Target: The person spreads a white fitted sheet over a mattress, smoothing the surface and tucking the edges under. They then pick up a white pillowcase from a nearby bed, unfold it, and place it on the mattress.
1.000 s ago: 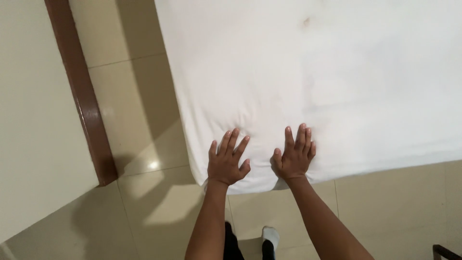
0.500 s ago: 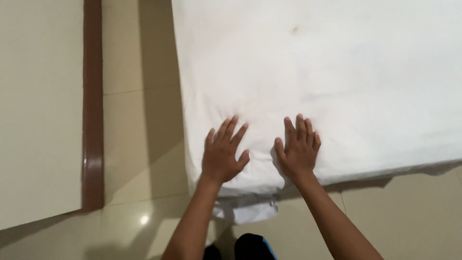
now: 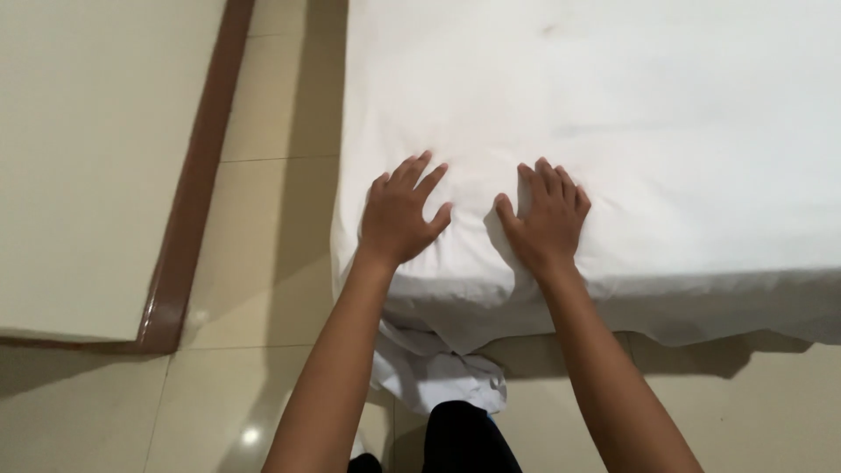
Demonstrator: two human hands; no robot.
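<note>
Both hands flat, fingers spread, gripping nothing. Left hand (image 3: 399, 215) and right hand (image 3: 545, 219) pressed on white sheet (image 3: 613, 131) at near left corner of bed (image 3: 701, 302). Sheet hem bunched on tiled floor (image 3: 263, 263) below that corner.
</note>
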